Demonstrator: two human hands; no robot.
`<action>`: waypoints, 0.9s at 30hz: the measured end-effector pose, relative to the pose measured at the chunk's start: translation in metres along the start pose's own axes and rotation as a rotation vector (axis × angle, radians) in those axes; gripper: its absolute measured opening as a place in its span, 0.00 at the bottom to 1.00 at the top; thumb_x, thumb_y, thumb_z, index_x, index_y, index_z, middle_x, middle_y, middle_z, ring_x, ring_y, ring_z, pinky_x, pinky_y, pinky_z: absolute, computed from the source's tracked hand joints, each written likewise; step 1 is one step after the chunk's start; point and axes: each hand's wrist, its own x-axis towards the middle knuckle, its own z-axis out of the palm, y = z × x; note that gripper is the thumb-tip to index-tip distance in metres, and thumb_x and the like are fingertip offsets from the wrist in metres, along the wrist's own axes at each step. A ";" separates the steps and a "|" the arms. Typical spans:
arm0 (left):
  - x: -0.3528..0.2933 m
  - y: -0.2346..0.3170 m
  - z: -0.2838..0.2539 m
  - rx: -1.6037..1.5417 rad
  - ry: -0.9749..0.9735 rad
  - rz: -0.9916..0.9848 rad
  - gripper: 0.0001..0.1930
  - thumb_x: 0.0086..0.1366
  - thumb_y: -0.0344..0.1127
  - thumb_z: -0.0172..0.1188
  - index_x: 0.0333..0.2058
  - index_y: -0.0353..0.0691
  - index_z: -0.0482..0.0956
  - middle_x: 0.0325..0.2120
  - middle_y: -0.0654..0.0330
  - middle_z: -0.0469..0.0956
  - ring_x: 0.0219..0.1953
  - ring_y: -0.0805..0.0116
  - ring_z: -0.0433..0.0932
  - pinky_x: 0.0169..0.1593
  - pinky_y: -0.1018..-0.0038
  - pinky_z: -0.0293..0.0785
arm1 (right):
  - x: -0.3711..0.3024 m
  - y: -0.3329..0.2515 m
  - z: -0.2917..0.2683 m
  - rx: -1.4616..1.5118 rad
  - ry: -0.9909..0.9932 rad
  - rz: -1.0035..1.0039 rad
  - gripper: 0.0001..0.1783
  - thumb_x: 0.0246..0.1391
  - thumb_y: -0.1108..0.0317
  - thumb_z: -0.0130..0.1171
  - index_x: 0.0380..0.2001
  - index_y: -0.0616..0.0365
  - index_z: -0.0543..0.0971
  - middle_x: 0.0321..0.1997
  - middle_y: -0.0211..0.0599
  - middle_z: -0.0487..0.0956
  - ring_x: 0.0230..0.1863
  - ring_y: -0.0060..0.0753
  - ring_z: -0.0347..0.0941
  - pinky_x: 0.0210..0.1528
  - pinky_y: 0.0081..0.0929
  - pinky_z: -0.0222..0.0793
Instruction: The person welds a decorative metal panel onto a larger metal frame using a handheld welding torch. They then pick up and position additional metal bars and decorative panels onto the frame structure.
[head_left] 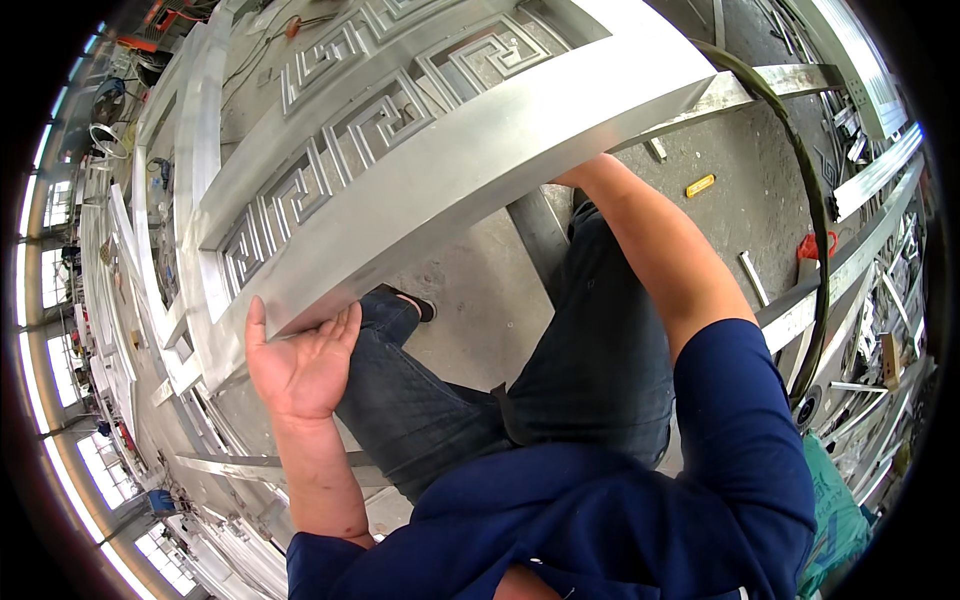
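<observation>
A large silver metal frame panel [470, 150] with a stepped, maze-like lattice is in front of me, its broad near rail slanting across the view. At the near left corner my left hand [302, 368] holds the rail from below, palm up, with the thumb on the outer side and the fingers curled against the underside. Farther right, my right hand [585, 172] grips under the same rail. Its fingers are hidden behind the metal, and only the wrist and the back of the hand show.
Metal support bars [800, 80] run beyond the panel's right end. A dark hose [800, 160] hangs down on the right. On the concrete floor lie a yellow object [700, 186] and a red item [815, 245]. Metal offcuts are scattered at far right; a green bag [838, 500] is beside me.
</observation>
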 end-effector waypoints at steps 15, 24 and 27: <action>-0.002 -0.003 -0.002 -0.015 -0.049 -0.009 0.44 0.65 0.51 0.61 0.69 0.34 0.50 0.68 0.46 0.52 0.72 0.49 0.49 0.75 0.52 0.45 | 0.050 -0.183 0.008 0.624 0.026 0.004 0.30 0.55 0.56 0.63 0.62 0.45 0.74 0.65 0.35 0.73 0.66 0.42 0.66 0.69 0.42 0.59; 0.006 -0.004 -0.009 0.034 -0.075 0.009 0.42 0.66 0.54 0.58 0.68 0.35 0.52 0.68 0.46 0.54 0.72 0.50 0.50 0.75 0.53 0.43 | 0.044 -0.191 0.003 0.714 0.049 -0.010 0.28 0.57 0.58 0.61 0.61 0.50 0.74 0.64 0.37 0.73 0.66 0.44 0.66 0.69 0.42 0.58; 0.005 -0.008 -0.006 0.047 -0.067 0.026 0.41 0.66 0.55 0.58 0.68 0.34 0.54 0.67 0.47 0.55 0.72 0.51 0.51 0.75 0.54 0.43 | 0.036 -0.188 -0.009 0.753 0.031 -0.030 0.28 0.58 0.59 0.60 0.61 0.51 0.74 0.64 0.38 0.73 0.66 0.44 0.66 0.69 0.43 0.57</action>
